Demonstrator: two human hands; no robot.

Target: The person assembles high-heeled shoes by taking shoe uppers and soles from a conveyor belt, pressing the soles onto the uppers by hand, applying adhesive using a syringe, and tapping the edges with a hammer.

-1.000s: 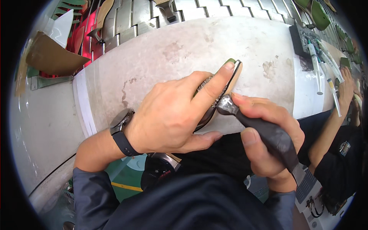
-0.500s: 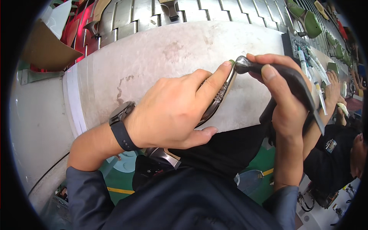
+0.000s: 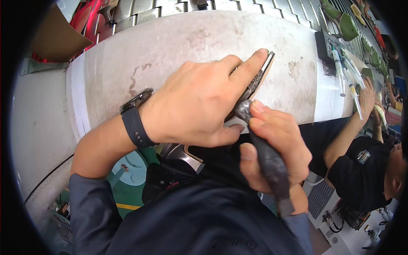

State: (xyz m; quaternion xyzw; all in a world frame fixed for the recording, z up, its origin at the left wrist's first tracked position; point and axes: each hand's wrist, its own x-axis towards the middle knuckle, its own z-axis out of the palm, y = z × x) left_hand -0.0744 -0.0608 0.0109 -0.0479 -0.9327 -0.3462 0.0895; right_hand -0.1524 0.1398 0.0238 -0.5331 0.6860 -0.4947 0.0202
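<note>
Pale, stained worktop (image 3: 182,42) spans the centre of the frame. Right of centre lies a slender shoe (image 3: 256,82) with dark glittering trim and tan sole edge. Left hand (image 3: 195,104) holds it, index finger extended along it. Right hand (image 3: 280,146) grips a dark-handled tool (image 3: 272,163); its rounded metal head sits beside the shoe, contact indeterminable. Upper right: clear syringes (image 3: 339,70). Top: metal slat conveyor (image 3: 146,5).

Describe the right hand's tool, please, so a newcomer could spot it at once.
Find the pale worktop, then the right hand over its near edge. The dark tool it grips has a rounded, shiny head, unlike the slim syringes farther right.
</note>
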